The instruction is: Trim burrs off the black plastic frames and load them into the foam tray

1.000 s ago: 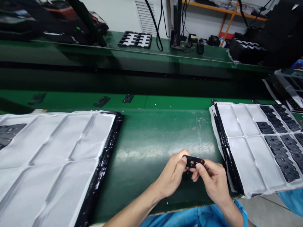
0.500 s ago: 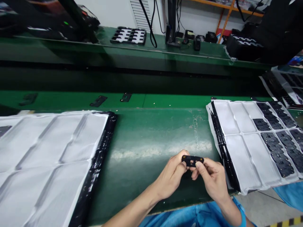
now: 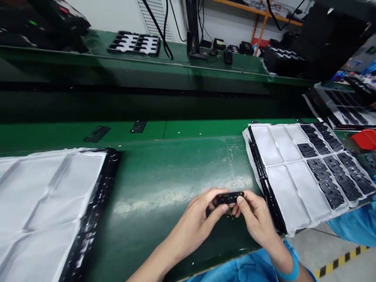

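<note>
Both hands pinch a small flat black plastic part just above the green bench. My left hand grips its left end with thumb and fingers closed. My right hand grips its right end the same way. The part lies roughly level between the fingertips, and its underside is hidden. To the right lies a white-lined tray with several rows of similar black parts in its far pockets. A larger white-lined tray lies to the left.
A darker conveyor belt runs across behind the bench, with a few black parts along its near edge. On the far shelf are a tray of parts, cables and black equipment. A red bin sits at the right.
The view has swung to the right, so everything sits further left in frame. Both hands stay on the black part, which now looks tilted flatter and held a little lower.
</note>
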The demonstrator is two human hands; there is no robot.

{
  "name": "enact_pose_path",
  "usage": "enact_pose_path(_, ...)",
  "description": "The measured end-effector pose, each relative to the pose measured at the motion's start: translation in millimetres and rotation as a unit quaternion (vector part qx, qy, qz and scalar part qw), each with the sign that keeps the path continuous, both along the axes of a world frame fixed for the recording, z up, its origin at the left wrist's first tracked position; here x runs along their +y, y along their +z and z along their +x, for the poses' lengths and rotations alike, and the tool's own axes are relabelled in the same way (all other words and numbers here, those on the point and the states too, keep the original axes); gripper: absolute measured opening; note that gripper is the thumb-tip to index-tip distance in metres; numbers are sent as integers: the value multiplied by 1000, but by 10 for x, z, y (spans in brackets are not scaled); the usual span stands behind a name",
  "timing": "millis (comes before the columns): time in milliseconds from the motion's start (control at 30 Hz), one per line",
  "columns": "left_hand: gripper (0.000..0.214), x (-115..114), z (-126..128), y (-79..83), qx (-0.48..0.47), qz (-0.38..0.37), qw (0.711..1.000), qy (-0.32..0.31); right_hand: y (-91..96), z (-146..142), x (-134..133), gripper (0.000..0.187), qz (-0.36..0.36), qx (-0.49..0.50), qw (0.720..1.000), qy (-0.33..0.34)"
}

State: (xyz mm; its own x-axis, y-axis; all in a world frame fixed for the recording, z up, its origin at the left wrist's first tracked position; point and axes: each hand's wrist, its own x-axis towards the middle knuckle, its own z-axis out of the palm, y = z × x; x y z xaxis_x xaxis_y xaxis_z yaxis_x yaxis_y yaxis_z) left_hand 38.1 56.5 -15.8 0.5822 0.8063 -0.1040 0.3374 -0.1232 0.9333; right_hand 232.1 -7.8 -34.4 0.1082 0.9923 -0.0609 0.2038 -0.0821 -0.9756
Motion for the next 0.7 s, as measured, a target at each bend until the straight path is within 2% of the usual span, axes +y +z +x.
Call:
enact_pose_path(167, 32, -40, 119, 35, -78, -87, 993, 9, 34, -58, 35, 22, 36, -24, 999, -27)
enact_pose_path(367, 31, -80, 66, 112, -74, -67, 995, -33, 5, -124, 89, 16, 65, 22, 996, -65)
enact_pose_path(700, 32, -109, 41, 18, -94, -125, 988, -3, -89, -163, 38, 21, 62, 101, 991, -55)
